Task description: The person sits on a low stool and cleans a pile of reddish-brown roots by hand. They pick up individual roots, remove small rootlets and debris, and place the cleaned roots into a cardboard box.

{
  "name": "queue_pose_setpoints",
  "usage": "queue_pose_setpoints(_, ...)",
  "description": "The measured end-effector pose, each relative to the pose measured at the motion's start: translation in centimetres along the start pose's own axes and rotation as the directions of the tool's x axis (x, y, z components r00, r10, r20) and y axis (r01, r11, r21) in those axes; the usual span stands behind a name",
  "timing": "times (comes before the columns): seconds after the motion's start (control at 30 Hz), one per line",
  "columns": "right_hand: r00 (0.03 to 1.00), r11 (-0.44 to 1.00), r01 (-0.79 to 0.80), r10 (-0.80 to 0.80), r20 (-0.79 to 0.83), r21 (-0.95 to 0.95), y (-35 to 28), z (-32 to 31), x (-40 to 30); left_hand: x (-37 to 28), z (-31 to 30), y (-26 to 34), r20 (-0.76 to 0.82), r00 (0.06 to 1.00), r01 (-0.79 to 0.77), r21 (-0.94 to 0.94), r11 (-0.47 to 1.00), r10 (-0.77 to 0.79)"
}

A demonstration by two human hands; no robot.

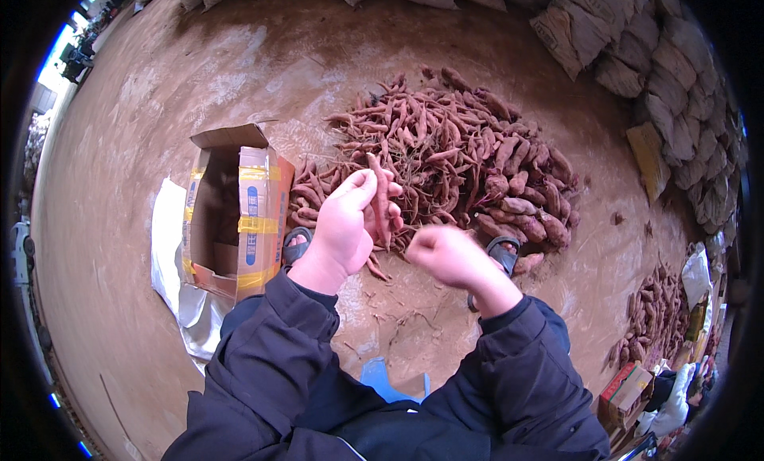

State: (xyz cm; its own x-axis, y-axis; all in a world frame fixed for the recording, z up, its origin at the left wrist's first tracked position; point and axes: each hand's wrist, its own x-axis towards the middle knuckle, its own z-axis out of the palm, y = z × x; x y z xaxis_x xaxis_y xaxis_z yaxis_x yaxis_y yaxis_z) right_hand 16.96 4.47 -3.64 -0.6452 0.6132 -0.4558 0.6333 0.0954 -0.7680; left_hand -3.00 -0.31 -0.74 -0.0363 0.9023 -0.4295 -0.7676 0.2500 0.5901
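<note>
My left hand (352, 219) holds a slender sweet potato (379, 201) upright between thumb and fingers. My right hand (444, 255), blurred, is curled just to the right of it; whether anything small is in it cannot be seen. Beyond both hands a large pile of sweet potatoes (418, 126) lies on the floor, thin ones to the left and middle, thicker ones (537, 222) at the right. Thin root bits (412, 320) are scattered on the floor between my feet. To the left stands an open cardboard box (256, 216) with yellow tape; its inside is dark.
A white sack (170, 240) lies beside the box. My sandalled feet (503, 255) border the pile. Part of a blue plastic stool (379, 377) shows below me. Stacked full sacks (674, 73) line the back and right. Another sweet potato heap (656, 312) and a small carton (627, 392) are at lower right.
</note>
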Motion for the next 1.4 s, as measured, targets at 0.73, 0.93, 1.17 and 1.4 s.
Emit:
queue_pose_setpoints(0.73, 0.993, 0.533, 0.105, -0.003, -0.122, 0.840, -2.6, 3.3, 0.5, 0.4, 0.1, 0.4, -0.015, 0.998, -0.062, -0.003, 0.998, 0.062)
queue_pose_setpoints(0.93, 0.994, 0.398, 0.102, -0.076, -0.078, 0.912, -2.3, 2.8, 0.3, 0.4, 0.2, 0.4, 0.071, 0.995, -0.073, 0.085, 0.994, 0.067)
queue_pose_setpoints(1.17, 0.990, 0.454, 0.135, -0.088, -0.107, 0.881, -3.2, 2.6, 0.0, 0.1, 0.6, 0.3, -0.008, 0.990, -0.140, 0.157, 0.978, 0.143)
queue_pose_setpoints(1.4, 0.915, 0.681, 0.342, -0.084, -0.395, 0.647, -3.2, 2.8, 0.1, 0.0, 0.7, 0.4, 0.018, 0.978, -0.207, 0.204, 0.957, 0.207)
